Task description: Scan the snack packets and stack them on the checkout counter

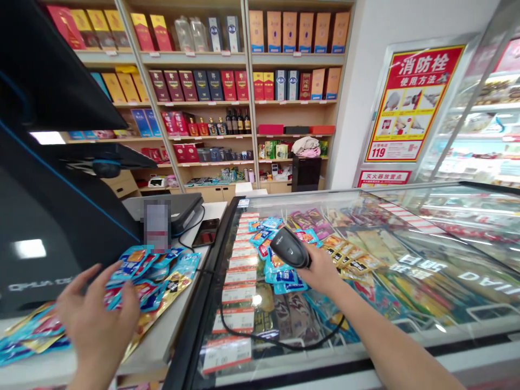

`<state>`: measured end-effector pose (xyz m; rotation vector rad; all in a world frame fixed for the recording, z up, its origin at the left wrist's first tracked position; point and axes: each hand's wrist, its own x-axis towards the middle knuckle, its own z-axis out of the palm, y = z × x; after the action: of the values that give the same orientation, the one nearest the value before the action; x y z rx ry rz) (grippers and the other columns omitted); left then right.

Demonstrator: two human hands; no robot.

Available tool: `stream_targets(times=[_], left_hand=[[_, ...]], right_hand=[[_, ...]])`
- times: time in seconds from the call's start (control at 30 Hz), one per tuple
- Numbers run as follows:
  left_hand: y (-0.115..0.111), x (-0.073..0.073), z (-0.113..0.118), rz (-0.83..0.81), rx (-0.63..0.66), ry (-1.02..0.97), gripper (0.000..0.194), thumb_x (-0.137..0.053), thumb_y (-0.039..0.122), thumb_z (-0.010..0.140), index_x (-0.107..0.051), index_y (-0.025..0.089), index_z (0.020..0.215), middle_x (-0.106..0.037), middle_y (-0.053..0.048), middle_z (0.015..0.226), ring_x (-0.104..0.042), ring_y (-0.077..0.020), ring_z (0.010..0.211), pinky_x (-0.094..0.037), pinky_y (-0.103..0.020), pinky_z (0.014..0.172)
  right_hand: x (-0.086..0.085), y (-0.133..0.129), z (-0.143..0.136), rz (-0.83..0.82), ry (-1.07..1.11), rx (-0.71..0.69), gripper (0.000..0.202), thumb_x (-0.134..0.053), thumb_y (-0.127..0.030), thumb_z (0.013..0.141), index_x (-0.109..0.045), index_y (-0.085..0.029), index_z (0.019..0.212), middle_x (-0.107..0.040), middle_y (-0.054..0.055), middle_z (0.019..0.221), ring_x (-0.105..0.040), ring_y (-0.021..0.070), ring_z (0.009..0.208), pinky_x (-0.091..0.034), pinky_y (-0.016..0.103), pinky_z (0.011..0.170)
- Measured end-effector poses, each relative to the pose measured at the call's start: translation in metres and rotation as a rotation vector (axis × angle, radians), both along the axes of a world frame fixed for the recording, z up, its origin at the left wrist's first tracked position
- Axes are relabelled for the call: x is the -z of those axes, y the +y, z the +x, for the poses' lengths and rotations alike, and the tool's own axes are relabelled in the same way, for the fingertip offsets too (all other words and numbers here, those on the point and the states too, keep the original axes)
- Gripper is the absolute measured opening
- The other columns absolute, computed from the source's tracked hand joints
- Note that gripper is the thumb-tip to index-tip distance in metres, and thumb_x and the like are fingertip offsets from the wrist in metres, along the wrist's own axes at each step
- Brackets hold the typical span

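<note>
On the right, a glass-topped freezer (406, 260) stretches away beside a white counter (162, 338) at left; shelves of boxed bottles (187, 85) line the far wall. A red poster (414, 103) at far right reads "消防栓 使用方法" and "119", and price tags (227, 355) run along the freezer's near left edge, the nearest showing "1.00". The right hand (320, 268) is closed round the handle of a black scanner (289, 247), held above blue snack packets (284, 276) on the glass. The left hand (97, 311) is open wide, fingers spread over a pile of blue and gold packets (150, 287) on the counter; whether it touches them, I cannot tell. A phone (206, 233) lies beyond that pile.
</note>
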<state>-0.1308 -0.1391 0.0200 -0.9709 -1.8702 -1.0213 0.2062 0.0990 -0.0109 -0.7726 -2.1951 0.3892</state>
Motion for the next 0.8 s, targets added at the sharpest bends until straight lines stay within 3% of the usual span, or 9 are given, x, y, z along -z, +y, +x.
stream_targets(times=[0.07, 0.13, 0.23, 0.33, 0.43, 0.53, 0.7, 0.8], left_hand=[[0.034, -0.009, 0.036, -0.02, 0.181, 0.034, 0.039, -0.054, 0.038, 0.081, -0.061, 0.022, 0.116, -0.061, -0.012, 0.113, -0.054, -0.0312, 0.115, -0.041, -0.049, 0.102], [0.067, -0.011, 0.068, -0.118, 0.39, -0.033, 0.036, -0.055, 0.04, 0.082, -0.064, 0.022, 0.111, -0.062, -0.011, 0.113, -0.058, -0.027, 0.109, -0.045, -0.044, 0.1], [0.112, -0.001, 0.109, -0.391, 0.674, -0.193, 0.039, -0.055, 0.041, 0.082, -0.063, 0.023, 0.116, -0.062, -0.01, 0.121, -0.06, -0.0242, 0.111, -0.047, -0.04, 0.1], [0.148, 0.015, 0.143, -0.602, 0.794, -0.269, 0.049, -0.059, 0.036, 0.079, -0.057, 0.019, 0.125, -0.055, -0.014, 0.134, -0.052, -0.0268, 0.125, -0.042, -0.041, 0.106], [0.171, 0.027, 0.167, -0.721, 0.815, -0.261, 0.054, -0.064, 0.03, 0.075, -0.056, 0.016, 0.126, -0.052, -0.018, 0.137, -0.047, -0.0293, 0.13, -0.04, -0.044, 0.108], [0.18, 0.031, 0.179, -0.798, 0.754, -0.221, 0.048, -0.065, 0.028, 0.074, -0.058, 0.018, 0.121, -0.055, -0.016, 0.133, -0.048, -0.0299, 0.129, -0.04, -0.044, 0.107], [0.176, 0.025, 0.186, -0.933, 0.558, -0.17, 0.04, -0.059, 0.029, 0.078, -0.06, 0.016, 0.116, -0.062, -0.018, 0.121, -0.058, -0.0299, 0.117, -0.046, -0.04, 0.097], [0.172, 0.018, 0.184, -0.967, 0.527, -0.159, 0.034, -0.05, 0.023, 0.082, -0.061, 0.014, 0.113, -0.065, -0.018, 0.113, -0.065, -0.028, 0.104, -0.049, -0.036, 0.087]], right_hand=[[-0.001, 0.0, 0.0, -0.005, 0.035, 0.016, 0.024, -0.058, -0.029, 0.074, -0.064, -0.019, 0.095, -0.071, 0.007, 0.086, -0.066, 0.0236, 0.078, -0.045, 0.029, 0.068], [-0.001, 0.001, 0.0, -0.01, 0.067, 0.02, 0.023, -0.058, -0.029, 0.074, -0.064, -0.019, 0.094, -0.071, 0.007, 0.086, -0.066, 0.0232, 0.077, -0.045, 0.029, 0.068], [0.001, 0.004, 0.0, -0.003, 0.086, 0.013, 0.023, -0.059, -0.029, 0.074, -0.063, -0.019, 0.094, -0.07, 0.007, 0.084, -0.065, 0.0225, 0.076, -0.045, 0.028, 0.067], [0.003, 0.006, -0.001, -0.011, 0.087, 0.013, 0.021, -0.06, -0.03, 0.075, -0.063, -0.019, 0.094, -0.07, 0.007, 0.083, -0.065, 0.0218, 0.075, -0.045, 0.028, 0.068], [0.004, 0.006, -0.003, -0.021, 0.082, 0.017, 0.019, -0.06, -0.028, 0.075, -0.062, -0.02, 0.092, -0.069, 0.006, 0.082, -0.065, 0.0215, 0.076, -0.043, 0.027, 0.067], [0.003, 0.005, -0.004, -0.008, 0.068, 0.028, 0.015, -0.059, -0.027, 0.074, -0.061, -0.02, 0.087, -0.068, 0.005, 0.08, -0.064, 0.0212, 0.074, -0.041, 0.026, 0.064], [0.001, 0.003, -0.004, 0.004, 0.081, 0.028, 0.016, -0.058, -0.029, 0.074, -0.061, -0.019, 0.086, -0.068, 0.006, 0.079, -0.063, 0.0212, 0.073, -0.041, 0.026, 0.064], [0.0, 0.003, -0.004, -0.003, 0.077, 0.027, 0.017, -0.058, -0.03, 0.074, -0.062, -0.019, 0.087, -0.068, 0.006, 0.079, -0.063, 0.021, 0.073, -0.041, 0.026, 0.063]])
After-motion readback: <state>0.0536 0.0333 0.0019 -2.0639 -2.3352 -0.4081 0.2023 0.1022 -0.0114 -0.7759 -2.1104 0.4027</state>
